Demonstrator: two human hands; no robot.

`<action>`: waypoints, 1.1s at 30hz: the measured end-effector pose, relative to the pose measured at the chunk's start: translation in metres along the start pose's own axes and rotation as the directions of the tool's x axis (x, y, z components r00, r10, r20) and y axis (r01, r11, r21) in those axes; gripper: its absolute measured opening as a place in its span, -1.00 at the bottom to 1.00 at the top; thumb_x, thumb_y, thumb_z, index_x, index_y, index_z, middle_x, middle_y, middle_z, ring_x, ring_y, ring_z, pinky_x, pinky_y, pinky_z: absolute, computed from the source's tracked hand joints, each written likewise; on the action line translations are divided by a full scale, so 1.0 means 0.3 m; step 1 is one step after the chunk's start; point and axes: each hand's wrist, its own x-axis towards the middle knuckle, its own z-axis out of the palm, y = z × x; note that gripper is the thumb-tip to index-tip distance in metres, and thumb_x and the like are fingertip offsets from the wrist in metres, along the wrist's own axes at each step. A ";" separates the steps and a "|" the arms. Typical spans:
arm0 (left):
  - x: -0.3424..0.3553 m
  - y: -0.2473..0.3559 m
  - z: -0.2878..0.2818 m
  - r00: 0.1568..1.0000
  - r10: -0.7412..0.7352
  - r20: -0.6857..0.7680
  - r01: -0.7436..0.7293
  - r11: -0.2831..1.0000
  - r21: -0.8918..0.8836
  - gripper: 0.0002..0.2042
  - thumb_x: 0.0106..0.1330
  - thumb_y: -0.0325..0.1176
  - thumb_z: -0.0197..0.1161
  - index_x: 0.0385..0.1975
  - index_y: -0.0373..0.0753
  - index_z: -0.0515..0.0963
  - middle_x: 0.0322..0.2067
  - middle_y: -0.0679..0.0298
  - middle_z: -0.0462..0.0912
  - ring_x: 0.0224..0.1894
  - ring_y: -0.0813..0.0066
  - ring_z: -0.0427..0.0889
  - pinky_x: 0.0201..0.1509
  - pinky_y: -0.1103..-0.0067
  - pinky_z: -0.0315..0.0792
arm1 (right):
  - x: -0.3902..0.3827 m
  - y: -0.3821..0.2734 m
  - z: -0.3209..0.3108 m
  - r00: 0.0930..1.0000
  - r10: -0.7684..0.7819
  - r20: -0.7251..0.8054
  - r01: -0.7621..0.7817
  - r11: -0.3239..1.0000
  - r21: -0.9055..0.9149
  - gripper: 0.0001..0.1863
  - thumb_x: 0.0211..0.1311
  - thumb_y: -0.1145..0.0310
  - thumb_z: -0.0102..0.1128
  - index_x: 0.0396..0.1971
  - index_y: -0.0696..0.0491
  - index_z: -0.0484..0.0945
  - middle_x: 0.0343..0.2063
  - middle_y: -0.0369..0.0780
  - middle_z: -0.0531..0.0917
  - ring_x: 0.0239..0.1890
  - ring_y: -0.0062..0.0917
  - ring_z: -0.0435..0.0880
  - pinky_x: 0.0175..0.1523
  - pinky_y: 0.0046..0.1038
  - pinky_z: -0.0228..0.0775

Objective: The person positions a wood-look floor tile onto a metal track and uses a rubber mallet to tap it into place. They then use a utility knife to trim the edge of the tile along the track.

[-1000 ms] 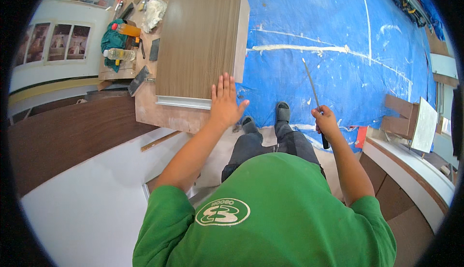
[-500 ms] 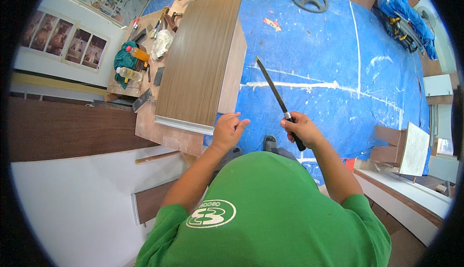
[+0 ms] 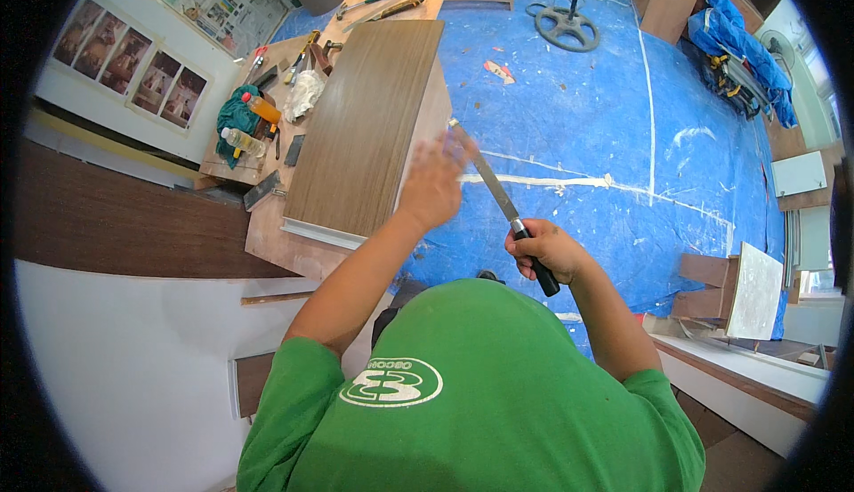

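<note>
My right hand (image 3: 550, 252) is closed around the black handle of a long, flat metal file (image 3: 492, 181). The file slants up and left, its tip beside the edge of a wood-grain panel (image 3: 365, 127). My left hand (image 3: 431, 188) is smeared by motion near that tip, its fingers stretched out and seemingly apart. Whether they touch the file cannot be made out. The brown panel lies on a plywood workbench (image 3: 267, 229), with a pale strip along its near end.
Left of the panel are a bottle of orange liquid (image 3: 261, 107), a clear bottle (image 3: 242, 141), a white cloth (image 3: 304, 94) and several hand tools. Blue sheeting (image 3: 578, 127) covers the floor. A round-based stand (image 3: 567, 29) is at the back, and a pale board (image 3: 754, 292) at the right.
My left hand has moved up and forward toward the file's tip, and its fingers have stretched out. The file has shifted slightly left and nearer, still in my right hand.
</note>
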 end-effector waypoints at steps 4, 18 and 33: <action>0.006 0.062 0.004 0.988 -0.024 0.154 0.038 0.996 -0.086 -0.25 0.20 -0.41 0.20 0.49 -0.13 0.20 0.50 -0.04 0.15 0.56 0.07 0.12 0.59 0.05 -0.04 | -0.013 0.014 0.002 0.998 0.002 -0.060 0.002 0.998 0.069 -0.91 0.27 0.46 0.22 -0.32 0.13 0.50 -0.63 -0.26 0.49 -0.66 -0.54 0.54 -0.57 -0.48 0.39; -0.135 -0.070 -0.064 0.612 -0.283 0.739 0.529 0.841 -0.116 -0.58 0.43 -0.03 0.16 -0.17 -0.33 0.67 -0.07 -0.11 0.64 -0.08 -0.09 0.61 0.38 0.14 0.31 | -0.120 0.096 -0.083 0.988 -0.013 -0.157 0.035 0.989 0.144 -0.87 0.26 0.45 0.29 -0.32 0.12 0.50 -0.67 -0.29 0.46 -0.71 -0.54 0.50 -0.61 -0.45 0.36; -0.148 -0.005 -0.048 0.980 0.200 0.018 -0.196 0.973 -0.122 -0.29 0.22 -0.54 0.13 0.45 0.04 0.27 0.52 0.17 0.17 0.56 0.18 0.14 0.59 0.01 -0.10 | -0.058 0.017 0.012 0.995 0.060 0.075 -0.038 0.964 -0.263 -0.90 0.22 0.43 0.31 -0.36 0.09 0.56 -0.63 -0.32 0.54 -0.66 -0.60 0.57 -0.54 -0.49 0.45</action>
